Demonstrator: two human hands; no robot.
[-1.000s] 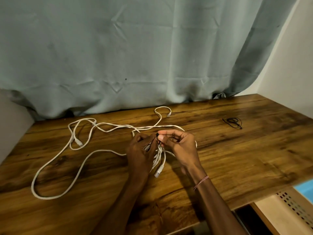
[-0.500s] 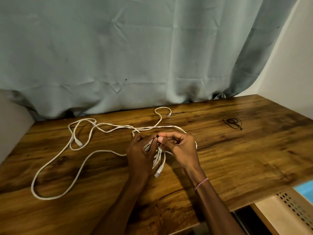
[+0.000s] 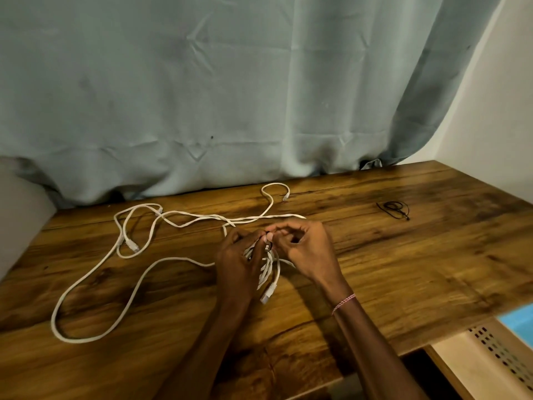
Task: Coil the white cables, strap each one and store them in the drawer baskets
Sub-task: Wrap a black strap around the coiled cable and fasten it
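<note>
Dim warm indoor light, soft shadows toward the viewer, wide-angle bending at edges, mild softness

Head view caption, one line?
Left hand grips a white cable bundle; right hand pinches a black strap on it.

We see a creased grey-green curtain [image 3: 202,96] hanging behind the dark-grained wooden desk [image 3: 432,269] — and a pale wall [image 3: 496,111] at the right.

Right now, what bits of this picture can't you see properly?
Head view:
- Black strap: the right hand covers most of it; fastened or not, unclear.
- Coiled cable: left hand hides part.
- Dark loop far right: too small.
- Drawer basket: cut off by the corner.
</note>
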